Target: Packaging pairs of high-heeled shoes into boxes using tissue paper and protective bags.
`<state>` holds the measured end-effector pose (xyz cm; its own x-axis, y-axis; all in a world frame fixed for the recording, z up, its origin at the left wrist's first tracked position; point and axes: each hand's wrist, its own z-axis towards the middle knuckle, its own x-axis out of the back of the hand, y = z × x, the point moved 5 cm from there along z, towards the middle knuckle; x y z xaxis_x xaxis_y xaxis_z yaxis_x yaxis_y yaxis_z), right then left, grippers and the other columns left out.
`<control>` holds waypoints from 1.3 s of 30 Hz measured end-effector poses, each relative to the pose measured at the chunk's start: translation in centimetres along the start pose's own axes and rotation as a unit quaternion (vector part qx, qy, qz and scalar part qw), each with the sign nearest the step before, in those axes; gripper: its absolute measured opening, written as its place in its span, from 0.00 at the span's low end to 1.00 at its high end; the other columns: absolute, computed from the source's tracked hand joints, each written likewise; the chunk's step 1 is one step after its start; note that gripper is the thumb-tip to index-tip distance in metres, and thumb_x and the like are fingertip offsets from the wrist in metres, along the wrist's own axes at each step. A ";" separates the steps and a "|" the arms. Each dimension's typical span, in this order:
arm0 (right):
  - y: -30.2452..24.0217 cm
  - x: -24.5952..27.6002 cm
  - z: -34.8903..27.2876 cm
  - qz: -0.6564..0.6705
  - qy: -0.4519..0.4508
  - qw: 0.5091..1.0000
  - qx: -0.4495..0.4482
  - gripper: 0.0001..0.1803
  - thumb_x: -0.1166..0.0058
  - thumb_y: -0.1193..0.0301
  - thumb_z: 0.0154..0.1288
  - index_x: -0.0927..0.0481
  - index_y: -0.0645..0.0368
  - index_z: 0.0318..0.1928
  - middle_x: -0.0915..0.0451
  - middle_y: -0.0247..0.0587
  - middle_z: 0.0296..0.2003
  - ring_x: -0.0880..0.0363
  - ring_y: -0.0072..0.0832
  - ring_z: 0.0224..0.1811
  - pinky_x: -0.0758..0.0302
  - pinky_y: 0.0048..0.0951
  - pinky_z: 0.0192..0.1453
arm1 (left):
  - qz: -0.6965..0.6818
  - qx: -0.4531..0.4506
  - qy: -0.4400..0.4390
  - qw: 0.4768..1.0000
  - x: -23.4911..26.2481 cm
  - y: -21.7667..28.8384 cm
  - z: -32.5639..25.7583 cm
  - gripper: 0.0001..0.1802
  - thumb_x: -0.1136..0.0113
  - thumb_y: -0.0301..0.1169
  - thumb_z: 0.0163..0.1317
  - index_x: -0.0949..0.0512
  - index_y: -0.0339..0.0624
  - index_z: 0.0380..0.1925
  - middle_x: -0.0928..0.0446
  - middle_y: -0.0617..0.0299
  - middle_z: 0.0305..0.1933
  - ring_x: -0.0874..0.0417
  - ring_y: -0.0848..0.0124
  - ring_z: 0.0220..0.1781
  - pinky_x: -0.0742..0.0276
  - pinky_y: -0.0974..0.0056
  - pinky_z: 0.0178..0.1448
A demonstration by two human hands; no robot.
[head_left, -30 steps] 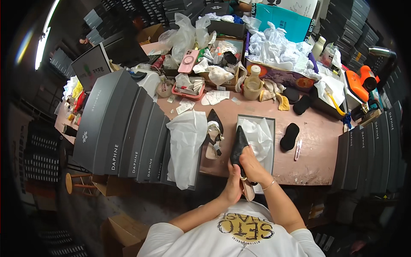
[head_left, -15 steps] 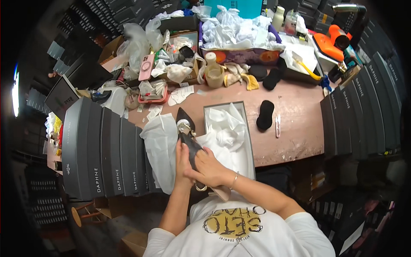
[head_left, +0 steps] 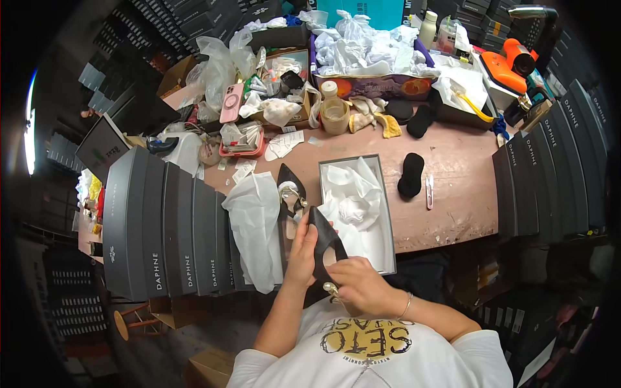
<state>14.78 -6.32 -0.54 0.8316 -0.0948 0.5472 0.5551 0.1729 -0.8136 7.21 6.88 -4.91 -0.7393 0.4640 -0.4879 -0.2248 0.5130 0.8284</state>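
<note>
A black pointed shoe [head_left: 321, 238] with a pearl ornament on its strap is tilted in front of my chest, toe pointing away. My left hand [head_left: 301, 255] is closed around its side, thumb over the upper. At the shoe's opening, my right hand [head_left: 369, 288] grips with curled fingers, some hidden inside or behind it. The matching shoe [head_left: 283, 220] lies just beyond my left hand, with white stuffing in it. White tissue paper [head_left: 253, 223] is spread left of it. To the right stands an open grey shoe box [head_left: 390, 236] lined with white paper [head_left: 349, 184].
Grey shoe boxes stand in rows at the left [head_left: 136, 226] and right [head_left: 550, 168]. Right of the open box lie a black insole-shaped pad [head_left: 411, 176] and small pink snips [head_left: 430, 193]. Behind are a glue jar [head_left: 334, 115], a phone [head_left: 231, 103] and a carton of crumpled paper [head_left: 369, 87].
The held shoe has turned, so its opening and pearl strap show more. My right hand has shifted from its upper toward the heel end. The view has shifted slightly.
</note>
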 end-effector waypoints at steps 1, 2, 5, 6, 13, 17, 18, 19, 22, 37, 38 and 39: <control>0.8 1.5 0.2 0.050 0.023 0.998 0.003 0.24 0.53 0.58 0.67 0.25 0.62 0.56 0.28 0.48 0.58 0.34 0.42 0.63 0.44 0.46 0.67 | -0.018 0.020 0.001 1.000 0.1 -0.2 0.1 0.24 0.59 0.45 0.74 0.39 0.45 0.63 0.26 0.52 0.51 0.21 0.63 0.50 0.23 0.60 0.55; 1.5 2.7 0.6 0.098 0.051 0.994 0.007 0.23 0.53 0.60 0.67 0.25 0.61 0.56 0.29 0.49 0.59 0.35 0.43 0.63 0.44 0.45 0.68 | -0.033 0.040 -0.003 0.999 0.0 -0.1 0.5 0.25 0.59 0.46 0.74 0.39 0.45 0.64 0.26 0.52 0.51 0.21 0.63 0.50 0.23 0.60 0.55; 2.3 3.2 2.1 -0.007 0.022 1.000 -0.007 0.19 0.54 0.63 0.66 0.23 0.61 0.52 0.46 0.62 0.67 0.49 0.54 0.70 0.50 0.47 0.72 | -0.047 0.050 -0.063 0.996 -1.3 0.8 0.7 0.26 0.59 0.44 0.74 0.43 0.42 0.66 0.27 0.54 0.53 0.22 0.66 0.52 0.25 0.62 0.57; 2.5 3.2 2.5 -0.043 0.014 0.999 -0.013 0.18 0.54 0.64 0.65 0.22 0.61 0.50 0.52 0.67 0.70 0.53 0.57 0.73 0.53 0.48 0.73 | -0.029 0.044 -0.078 0.996 -1.5 0.8 0.8 0.26 0.60 0.44 0.75 0.42 0.42 0.66 0.27 0.55 0.54 0.22 0.67 0.52 0.25 0.62 0.57; 5.8 0.1 7.2 -0.150 0.054 0.981 -0.109 0.18 0.54 0.65 0.60 0.21 0.71 0.31 0.65 0.65 0.72 0.65 0.58 0.76 0.60 0.69 0.69 | -0.052 0.045 -0.047 0.997 -1.5 0.1 3.0 0.18 0.57 0.42 0.74 0.30 0.44 0.55 0.25 0.61 0.51 0.22 0.73 0.52 0.24 0.65 0.55; 7.2 -1.5 7.9 -0.215 0.077 0.967 -0.112 0.14 0.50 0.67 0.53 0.19 0.67 0.24 0.55 0.65 0.71 0.58 0.55 0.75 0.61 0.69 0.69 | 0.013 0.012 0.053 0.998 -0.1 -1.2 2.4 0.15 0.59 0.41 0.75 0.32 0.44 0.53 0.25 0.62 0.46 0.20 0.72 0.46 0.22 0.65 0.51; 7.4 -1.8 8.3 -0.228 0.076 0.964 -0.111 0.14 0.50 0.68 0.51 0.19 0.67 0.22 0.53 0.65 0.71 0.57 0.55 0.75 0.62 0.68 0.70 | 0.010 0.005 0.070 0.997 0.7 -1.7 2.7 0.16 0.59 0.40 0.75 0.33 0.45 0.53 0.25 0.61 0.45 0.20 0.72 0.45 0.22 0.65 0.51; 6.5 -1.3 8.7 -0.240 0.088 0.962 -0.092 0.13 0.49 0.67 0.50 0.19 0.66 0.21 0.49 0.65 0.69 0.53 0.55 0.74 0.62 0.69 0.70 | -0.014 0.013 0.084 0.996 1.2 -1.6 2.5 0.16 0.59 0.42 0.75 0.33 0.45 0.53 0.26 0.60 0.46 0.20 0.70 0.47 0.21 0.64 0.51; 6.9 -1.6 9.5 -0.210 0.084 0.969 -0.093 0.14 0.50 0.67 0.51 0.19 0.66 0.21 0.48 0.65 0.69 0.51 0.55 0.73 0.62 0.69 0.70 | 0.003 0.011 0.030 0.999 0.6 -0.2 2.3 0.24 0.60 0.42 0.75 0.41 0.41 0.64 0.30 0.59 0.54 0.25 0.69 0.56 0.27 0.64 0.59; 4.1 1.8 4.4 -0.065 0.124 0.988 -0.065 0.15 0.50 0.66 0.59 0.20 0.67 0.27 0.48 0.64 0.69 0.56 0.56 0.74 0.61 0.64 0.72 | -0.045 0.044 -0.008 0.998 -3.7 -0.7 0.8 0.21 0.56 0.38 0.74 0.35 0.39 0.62 0.25 0.59 0.55 0.22 0.72 0.53 0.25 0.67 0.56; 4.2 2.2 4.2 0.026 0.150 0.987 -0.048 0.15 0.51 0.66 0.61 0.21 0.68 0.28 0.53 0.64 0.71 0.58 0.57 0.75 0.61 0.63 0.72 | -0.047 0.037 -0.007 0.998 -3.8 -0.3 0.8 0.22 0.56 0.39 0.74 0.35 0.40 0.62 0.26 0.59 0.55 0.22 0.72 0.53 0.25 0.67 0.56; 4.5 2.2 4.0 0.022 0.096 0.994 -0.055 0.17 0.56 0.65 0.64 0.24 0.69 0.29 0.66 0.63 0.73 0.66 0.58 0.76 0.61 0.61 0.72 | -0.056 0.051 -0.053 0.996 -3.7 -0.8 1.0 0.23 0.59 0.41 0.74 0.36 0.41 0.63 0.26 0.59 0.55 0.22 0.72 0.53 0.26 0.66 0.57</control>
<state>19.06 -1.82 -2.22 0.8376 -0.2773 0.4707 0.5072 0.0748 -0.8586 10.79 5.48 -4.08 -0.6401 0.4708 -0.6071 -0.2323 0.6346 0.7371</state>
